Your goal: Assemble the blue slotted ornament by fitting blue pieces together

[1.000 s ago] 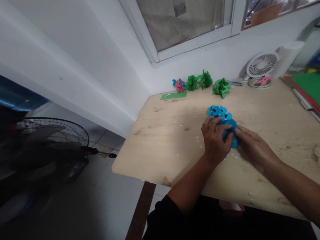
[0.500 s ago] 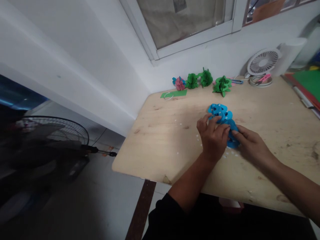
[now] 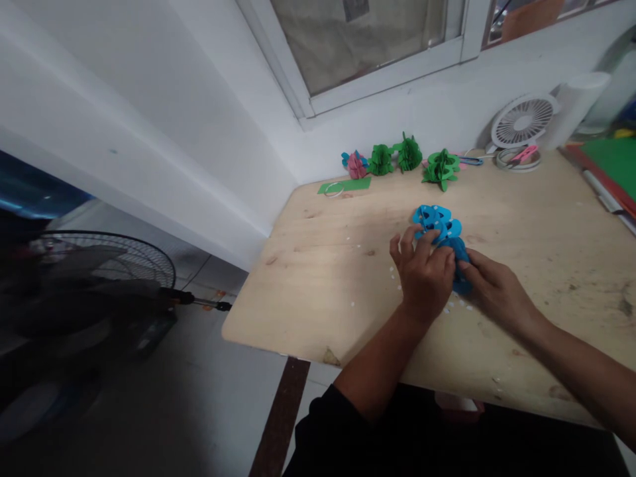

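A blue paper cutout piece is held between my two hands above the wooden table. My right hand pinches its right edge between thumb and fingers. On its left side, my left hand has its fingers bent and pressed against it; the fingertips are partly hidden. Just beyond my left fingers lie more blue paper cutouts, overlapping and dotted with small white squares. Tiny white bits are scattered on the tabletop below my hands.
Green folded paper shapes and a pink and blue one stand along the wall. A green strip with a white ring lies nearby. At the back right are a small white fan and pink-handled scissors. A floor fan stands left.
The blue paper piece between my hands has shifted and turned slightly, and my right hand has moved a little to the left. The other things stay in place.
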`<state>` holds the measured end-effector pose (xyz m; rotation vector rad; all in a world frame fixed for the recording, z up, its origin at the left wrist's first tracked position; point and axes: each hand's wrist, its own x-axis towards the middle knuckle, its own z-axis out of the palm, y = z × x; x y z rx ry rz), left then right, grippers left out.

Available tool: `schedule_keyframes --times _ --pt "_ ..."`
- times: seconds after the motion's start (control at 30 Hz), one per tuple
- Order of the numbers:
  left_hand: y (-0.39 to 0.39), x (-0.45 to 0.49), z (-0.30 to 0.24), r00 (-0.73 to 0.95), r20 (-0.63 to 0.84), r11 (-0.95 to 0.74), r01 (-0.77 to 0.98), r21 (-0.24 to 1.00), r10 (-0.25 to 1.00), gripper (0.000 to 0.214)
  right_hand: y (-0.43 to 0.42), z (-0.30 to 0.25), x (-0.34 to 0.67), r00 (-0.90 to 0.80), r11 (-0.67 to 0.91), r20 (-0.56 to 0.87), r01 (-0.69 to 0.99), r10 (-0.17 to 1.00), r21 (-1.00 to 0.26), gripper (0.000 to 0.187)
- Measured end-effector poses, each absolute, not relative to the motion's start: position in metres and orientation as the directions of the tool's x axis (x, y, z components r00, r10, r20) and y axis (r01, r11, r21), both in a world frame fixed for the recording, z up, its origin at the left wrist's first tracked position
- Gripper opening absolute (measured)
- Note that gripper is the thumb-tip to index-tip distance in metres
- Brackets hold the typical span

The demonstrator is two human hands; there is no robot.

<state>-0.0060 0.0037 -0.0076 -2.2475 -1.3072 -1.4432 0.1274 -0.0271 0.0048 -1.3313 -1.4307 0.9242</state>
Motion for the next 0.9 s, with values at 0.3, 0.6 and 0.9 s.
schedule_keyframes --times 0.3,0.6,0.9 --pt "0.0050 -0.0073 -0.0088 0.150 0.804 -0.612 0.731 0.301 0.575 0.008 -0.0265 0.0024 0.1287 0.012 0.122 0.129 0.250 0.992 -0.961 0.040" --pt "0.0018 -0.0049 -0.0077 0.162 0.805 -0.607 0.744 0.280 0.570 0.015 -0.0289 0.0062 0.1257 0.027 0.143 0.163 0.352 0.986 -0.925 0.034" --pt "0.0032 -0.0055 -0.0082 0.144 0.788 -0.594 0.741 0.315 0.598 0.012 -0.0261 0.0059 0.1272 0.039 0.111 0.126 0.270 0.991 -0.956 0.028"
